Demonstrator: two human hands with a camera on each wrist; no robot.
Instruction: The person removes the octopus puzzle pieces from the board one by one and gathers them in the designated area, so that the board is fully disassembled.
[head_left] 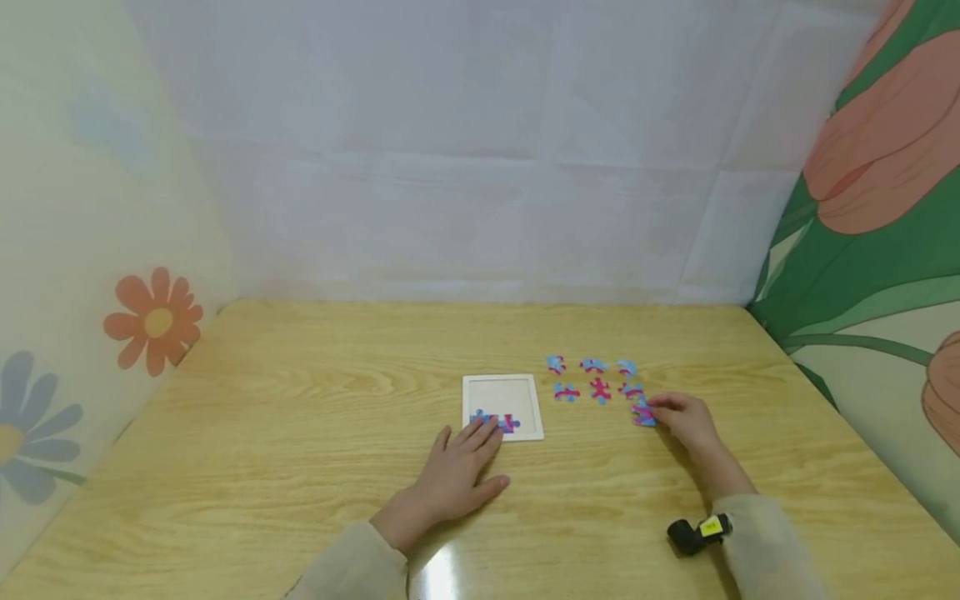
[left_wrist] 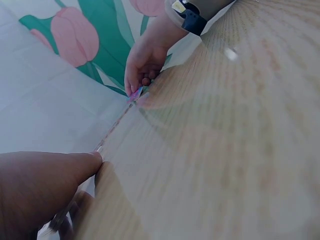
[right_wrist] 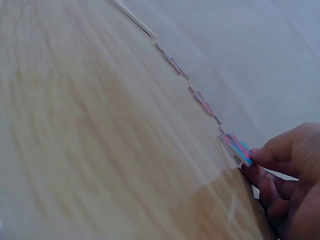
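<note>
My right hand (head_left: 684, 419) pinches a blue and pink jigsaw puzzle piece (head_left: 642, 414) between thumb and finger. In the right wrist view that piece (right_wrist: 237, 148) is tilted, one edge raised at the fingertips. My left hand (head_left: 457, 475) lies with straight fingers over the near edge of a white square puzzle frame (head_left: 539, 417). Its fingertips touch joined pieces (head_left: 510, 423) along the frame's near side and partly hide them. The left thumb (left_wrist: 75, 170) points out to the side in the left wrist view.
Several loose pieces lie in two rows right of the frame, among them a pink one (head_left: 600, 390) and a blue-topped corner one (head_left: 555, 364). The wooden table (head_left: 300, 400) meets a white cloth backdrop (head_left: 450, 208). A black wrist camera (head_left: 693, 535) sits at my right sleeve.
</note>
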